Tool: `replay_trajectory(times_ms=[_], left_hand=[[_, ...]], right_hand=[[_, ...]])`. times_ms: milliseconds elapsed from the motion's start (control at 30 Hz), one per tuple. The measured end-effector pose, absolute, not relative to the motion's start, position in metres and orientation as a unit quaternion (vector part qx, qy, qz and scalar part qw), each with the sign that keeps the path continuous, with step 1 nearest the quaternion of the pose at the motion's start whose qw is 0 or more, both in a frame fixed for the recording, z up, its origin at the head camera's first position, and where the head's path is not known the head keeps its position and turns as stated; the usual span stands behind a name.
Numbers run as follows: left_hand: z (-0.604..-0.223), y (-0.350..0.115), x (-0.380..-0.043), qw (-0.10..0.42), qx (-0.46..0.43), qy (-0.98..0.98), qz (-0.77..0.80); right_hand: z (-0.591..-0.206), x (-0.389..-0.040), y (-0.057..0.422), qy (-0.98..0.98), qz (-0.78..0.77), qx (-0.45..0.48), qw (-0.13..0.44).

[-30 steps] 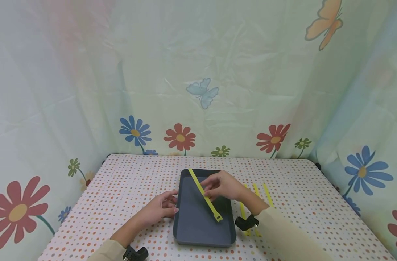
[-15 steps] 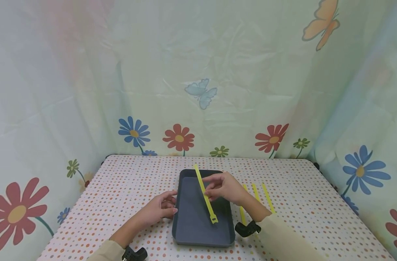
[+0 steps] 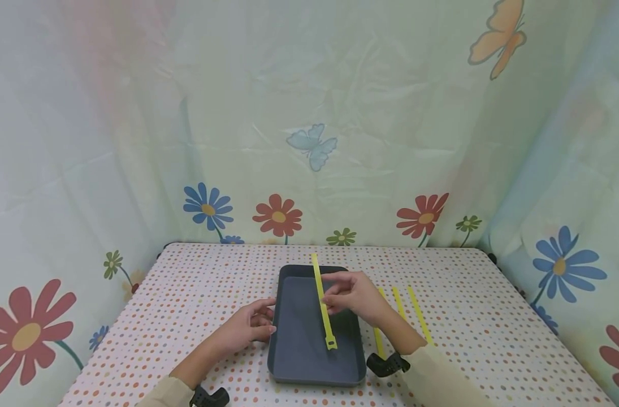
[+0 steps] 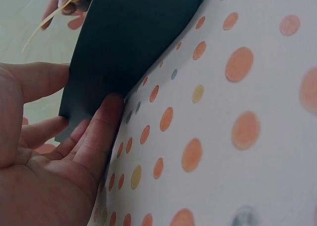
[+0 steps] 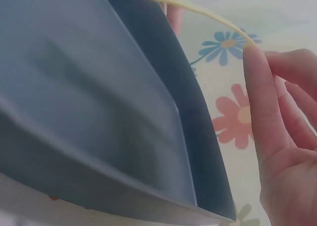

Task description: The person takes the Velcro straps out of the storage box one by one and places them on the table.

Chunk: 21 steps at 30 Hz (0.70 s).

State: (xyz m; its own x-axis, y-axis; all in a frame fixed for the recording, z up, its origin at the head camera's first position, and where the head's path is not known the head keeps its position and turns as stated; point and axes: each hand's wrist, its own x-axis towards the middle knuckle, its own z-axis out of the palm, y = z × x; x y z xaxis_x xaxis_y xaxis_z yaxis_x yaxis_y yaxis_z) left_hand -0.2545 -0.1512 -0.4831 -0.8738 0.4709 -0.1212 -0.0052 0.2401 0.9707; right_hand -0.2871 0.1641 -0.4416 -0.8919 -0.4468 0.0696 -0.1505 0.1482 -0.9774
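Between thumb and fingertips my right hand (image 3: 357, 297) pinches a yellow hook-and-loop cable tie (image 3: 320, 287) by its middle. The strap's slotted head (image 3: 331, 343) points toward me, and its plain end points away, over the tray's far rim. In the right wrist view the cable tie (image 5: 213, 14) bends in a gentle arc above the dark grey tray (image 5: 94, 117), casting a shadow inside it. My left hand (image 3: 243, 328) rests on the table with relaxed fingers against the tray's (image 3: 304, 356) left side; the left wrist view shows its fingertips (image 4: 113, 104) touching the outer wall.
Several more yellow straps (image 3: 418, 314) lie right of the tray, partly hidden under my right forearm. A dotted cloth (image 3: 207, 282) covers the table. A flower-printed curtain (image 3: 380, 141) surrounds it at the back and sides.
The held cable tie has turned from a slant to nearly straight front-to-back. My right hand has shifted slightly right; my left hand has stayed at the tray's side.
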Motion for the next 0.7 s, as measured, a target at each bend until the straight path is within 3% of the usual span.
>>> replay_trajectory(times_ms=[700], left_hand=[[-0.484,-0.151,-0.255,0.193,0.158,0.762,0.597]], right_hand=[[-0.447,-0.276,0.178,0.740,-0.649,-0.157,0.085]])
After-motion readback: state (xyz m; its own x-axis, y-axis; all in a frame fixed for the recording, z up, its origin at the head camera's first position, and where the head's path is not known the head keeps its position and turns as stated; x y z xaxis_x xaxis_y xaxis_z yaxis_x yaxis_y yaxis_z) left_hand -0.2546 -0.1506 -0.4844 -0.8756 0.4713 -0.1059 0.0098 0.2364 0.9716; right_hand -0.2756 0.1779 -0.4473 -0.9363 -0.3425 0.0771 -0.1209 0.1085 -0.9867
